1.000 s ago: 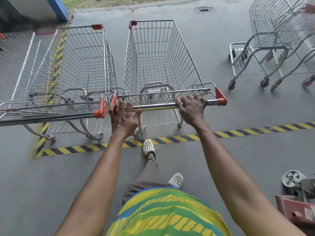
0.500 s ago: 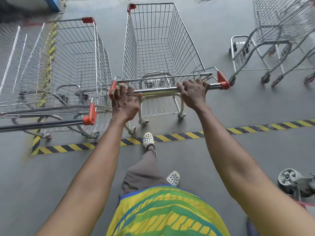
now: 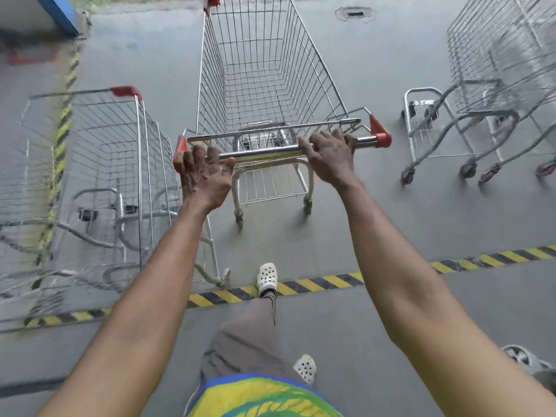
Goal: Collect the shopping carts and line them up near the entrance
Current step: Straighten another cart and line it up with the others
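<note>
A wire shopping cart (image 3: pixel 258 70) with red corner caps stands straight ahead on the grey concrete. My left hand (image 3: pixel 206 176) grips the left end of its chrome handle bar (image 3: pixel 270 152). My right hand (image 3: pixel 331 158) grips the bar near its right end. A second cart (image 3: pixel 120 164) stands to the left, its basket beside my left forearm, blurred. More carts (image 3: pixel 496 85) stand nested at the far right.
A yellow-and-black hazard stripe (image 3: pixel 316 282) crosses the floor under my front foot; another stripe (image 3: pixel 64 121) runs up the left side. A drain cover (image 3: pixel 355 13) lies ahead. A blue-edged wall (image 3: pixel 57 13) is at top left. A grey object (image 3: pixel 529 362) sits at bottom right.
The cart in my hands has rolled forward past the left cart, whose handle has dropped out of view. I have stepped onto the hazard stripe. Both hands have kept their grip.
</note>
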`<act>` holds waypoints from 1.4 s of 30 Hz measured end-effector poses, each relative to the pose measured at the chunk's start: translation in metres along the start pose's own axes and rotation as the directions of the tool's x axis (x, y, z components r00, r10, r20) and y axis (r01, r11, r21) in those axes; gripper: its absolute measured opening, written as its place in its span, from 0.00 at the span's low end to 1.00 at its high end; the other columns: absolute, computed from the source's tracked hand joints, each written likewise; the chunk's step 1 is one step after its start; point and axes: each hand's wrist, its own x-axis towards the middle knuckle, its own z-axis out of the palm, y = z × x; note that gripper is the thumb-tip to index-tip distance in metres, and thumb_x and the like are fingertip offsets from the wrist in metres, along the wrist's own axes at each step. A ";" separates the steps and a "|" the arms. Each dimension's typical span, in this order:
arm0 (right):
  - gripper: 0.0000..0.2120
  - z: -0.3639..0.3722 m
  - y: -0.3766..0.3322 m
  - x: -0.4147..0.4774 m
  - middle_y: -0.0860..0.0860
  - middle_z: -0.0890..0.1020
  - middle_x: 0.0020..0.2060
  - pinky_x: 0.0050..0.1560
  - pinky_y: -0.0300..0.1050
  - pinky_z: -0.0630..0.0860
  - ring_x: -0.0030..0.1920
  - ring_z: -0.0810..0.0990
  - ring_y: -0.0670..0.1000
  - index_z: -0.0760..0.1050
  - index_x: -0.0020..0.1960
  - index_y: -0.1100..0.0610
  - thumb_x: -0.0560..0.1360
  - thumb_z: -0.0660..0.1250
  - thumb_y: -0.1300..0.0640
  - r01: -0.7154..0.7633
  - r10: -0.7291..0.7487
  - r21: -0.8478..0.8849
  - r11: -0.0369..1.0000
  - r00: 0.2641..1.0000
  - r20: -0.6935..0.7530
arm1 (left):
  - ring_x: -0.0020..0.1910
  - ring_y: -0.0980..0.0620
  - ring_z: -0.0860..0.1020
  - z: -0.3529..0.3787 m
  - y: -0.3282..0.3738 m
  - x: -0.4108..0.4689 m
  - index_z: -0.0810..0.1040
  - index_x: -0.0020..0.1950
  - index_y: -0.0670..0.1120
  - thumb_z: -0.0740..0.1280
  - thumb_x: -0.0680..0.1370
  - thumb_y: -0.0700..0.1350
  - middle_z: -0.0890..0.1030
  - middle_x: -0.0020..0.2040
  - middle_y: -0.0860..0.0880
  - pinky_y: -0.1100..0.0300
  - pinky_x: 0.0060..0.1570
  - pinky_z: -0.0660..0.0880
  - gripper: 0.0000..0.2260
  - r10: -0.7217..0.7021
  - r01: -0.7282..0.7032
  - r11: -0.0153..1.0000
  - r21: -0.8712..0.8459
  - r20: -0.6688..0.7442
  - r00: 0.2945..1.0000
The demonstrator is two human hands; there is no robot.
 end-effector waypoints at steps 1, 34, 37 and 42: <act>0.23 0.000 -0.002 0.016 0.48 0.81 0.51 0.62 0.53 0.57 0.63 0.71 0.54 0.78 0.48 0.48 0.83 0.52 0.35 -0.011 0.011 0.004 1.000 1.000 0.001 | 0.61 0.42 0.66 -0.002 0.000 0.016 0.65 0.58 0.49 0.41 0.76 0.68 0.67 0.60 0.42 0.43 0.66 0.62 0.28 0.001 -0.001 1.000 0.013 0.010 1.000; 0.25 0.009 0.006 -0.231 0.50 0.82 0.51 0.59 0.52 0.55 0.64 0.72 0.54 0.82 0.44 0.50 0.82 0.54 0.36 -0.160 0.158 -0.156 0.975 0.987 -0.030 | 0.82 0.45 0.42 0.013 -0.004 -0.231 0.49 0.82 0.49 0.42 0.80 0.69 0.47 0.83 0.45 0.47 0.75 0.32 0.36 0.039 -0.015 0.994 -0.113 0.217 0.975; 0.27 0.016 0.002 -0.258 0.48 0.81 0.47 0.59 0.56 0.57 0.62 0.72 0.54 0.80 0.42 0.49 0.82 0.51 0.34 -0.153 0.153 -0.150 0.977 0.988 -0.013 | 0.80 0.47 0.49 0.006 -0.012 -0.258 0.61 0.77 0.52 0.48 0.82 0.66 0.58 0.79 0.43 0.49 0.76 0.39 0.29 0.052 -0.041 0.996 -0.084 0.134 0.990; 0.30 0.026 0.000 -0.294 0.46 0.80 0.44 0.56 0.55 0.56 0.59 0.72 0.53 0.77 0.39 0.49 0.80 0.47 0.31 -0.148 0.146 -0.123 0.981 0.989 -0.028 | 0.72 0.44 0.62 0.013 -0.028 -0.285 0.68 0.65 0.55 0.49 0.81 0.67 0.71 0.66 0.44 0.44 0.75 0.50 0.22 0.096 -0.096 0.995 -0.005 0.032 0.995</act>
